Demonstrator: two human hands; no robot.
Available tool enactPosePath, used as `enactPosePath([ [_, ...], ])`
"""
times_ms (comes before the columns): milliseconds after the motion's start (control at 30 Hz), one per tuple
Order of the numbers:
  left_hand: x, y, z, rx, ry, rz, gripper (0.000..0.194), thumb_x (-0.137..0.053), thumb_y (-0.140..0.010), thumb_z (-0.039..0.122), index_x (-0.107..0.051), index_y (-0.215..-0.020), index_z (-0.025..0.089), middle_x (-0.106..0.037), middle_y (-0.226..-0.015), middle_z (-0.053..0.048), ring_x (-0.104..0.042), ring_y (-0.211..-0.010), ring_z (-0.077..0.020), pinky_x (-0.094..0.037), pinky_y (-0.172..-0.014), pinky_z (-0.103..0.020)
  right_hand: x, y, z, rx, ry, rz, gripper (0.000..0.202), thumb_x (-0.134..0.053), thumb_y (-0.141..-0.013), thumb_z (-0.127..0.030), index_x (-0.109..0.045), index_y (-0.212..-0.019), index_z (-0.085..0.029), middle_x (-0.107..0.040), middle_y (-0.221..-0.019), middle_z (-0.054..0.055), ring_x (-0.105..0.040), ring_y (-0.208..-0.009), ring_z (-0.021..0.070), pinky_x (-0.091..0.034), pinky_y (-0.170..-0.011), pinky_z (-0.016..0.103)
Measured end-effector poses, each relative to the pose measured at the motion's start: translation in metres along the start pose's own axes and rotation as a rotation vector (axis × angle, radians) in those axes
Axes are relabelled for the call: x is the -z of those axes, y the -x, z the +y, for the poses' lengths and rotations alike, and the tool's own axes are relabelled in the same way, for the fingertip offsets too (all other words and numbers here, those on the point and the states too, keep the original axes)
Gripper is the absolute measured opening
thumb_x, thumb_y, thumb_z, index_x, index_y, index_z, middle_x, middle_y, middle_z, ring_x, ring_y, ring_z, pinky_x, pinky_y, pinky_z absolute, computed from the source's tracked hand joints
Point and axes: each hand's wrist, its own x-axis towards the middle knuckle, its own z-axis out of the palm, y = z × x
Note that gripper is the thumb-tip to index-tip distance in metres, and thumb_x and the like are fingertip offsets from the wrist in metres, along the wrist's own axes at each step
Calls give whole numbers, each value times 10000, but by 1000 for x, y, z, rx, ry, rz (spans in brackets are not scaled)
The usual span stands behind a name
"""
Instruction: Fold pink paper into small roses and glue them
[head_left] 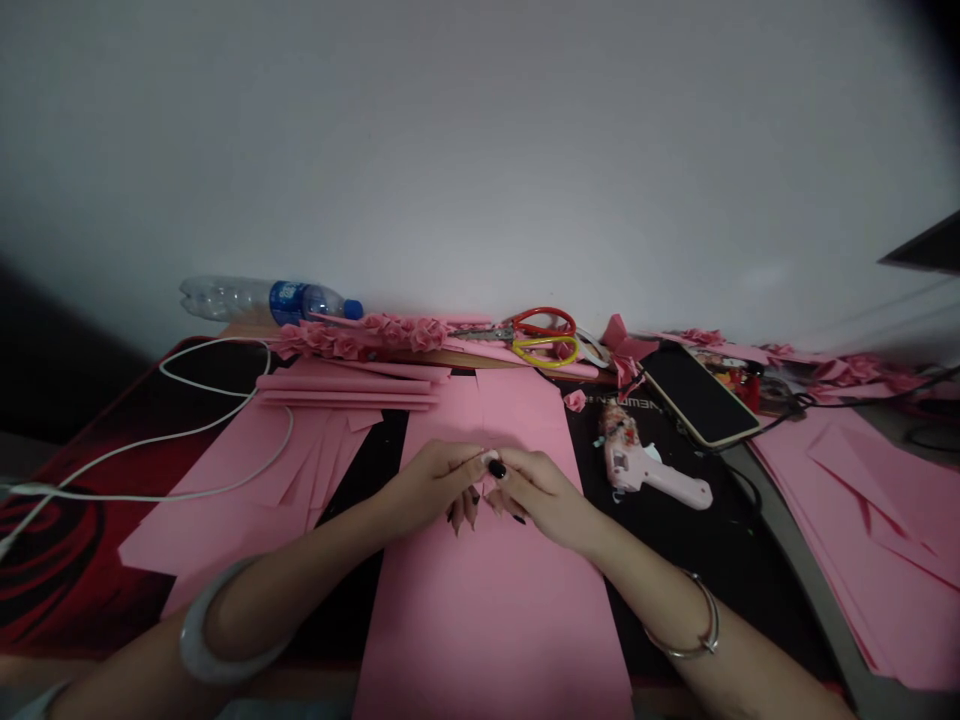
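Observation:
My left hand [435,487] and my right hand [544,492] meet above a long pink paper sheet [495,620]. Their thumbs and fingertips press together around a small piece of pink paper [489,484], mostly hidden by the fingers. More pink paper [517,400] lies just beyond the hands. A small pink paper rose [575,400] sits to the right of it. The pale pink glue gun [660,474] rests on the dark mat, right of my right hand.
Rolled pink papers [345,390] and loose sheets lie left, crossed by a white cable [150,494]. Scissors [546,337], paper roses [405,332] and a plastic bottle [232,299] line the back. A phone [701,392] and stacked sheets [885,570] are right.

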Motion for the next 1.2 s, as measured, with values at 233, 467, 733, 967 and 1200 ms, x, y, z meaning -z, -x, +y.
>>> enactPosePath([
  [233, -4, 2, -3, -32, -127, 72, 391, -366, -872, 491, -455, -673, 167, -485, -463, 47, -487, -344, -71, -373, -314, -140, -10, 4, 2, -10, 207, 179, 289, -354, -950, -364, -381, -718, -195, -354, -548, -62, -318, -470, 77, -257, -460, 213],
  [467, -6, 4, -7, -64, -198, 131, 424, -315, -901, 483, -450, -653, 167, -429, -412, 63, -387, -315, -52, -313, -320, -140, -8, 3, 7, -2, 64, 124, 297, -333, -951, -386, -354, -717, -205, -289, -549, -73, -269, -460, 78, -237, -456, 219],
  [733, -12, 2, -7, -46, -111, 172, 408, -321, -904, 480, -427, -653, 177, -428, -440, 69, -404, -339, -56, -326, -324, -142, -12, 0, 2, -46, 32, 224, 323, -353, -941, -391, -371, -687, -194, -356, -559, -59, -303, -479, 77, -251, -451, 212],
  [967, -13, 2, -5, -59, -89, 174, 345, -344, -915, 419, -433, -685, 177, -418, -436, 78, -397, -352, -57, -321, -352, -144, -16, 0, 2, -58, -24, 298, 293, -378, -932, -368, -423, -709, -183, -398, -558, -52, -326, -463, 73, -254, -433, 205],
  [1200, -16, 4, -1, -93, -114, 236, 321, -350, -915, 398, -435, -693, 183, -375, -473, 80, -343, -389, -64, -312, -371, -155, -18, -2, 4, -46, -31, 330, 321, -369, -930, -404, -368, -682, -201, -317, -532, -70, -285, -458, 80, -231, -430, 211],
])
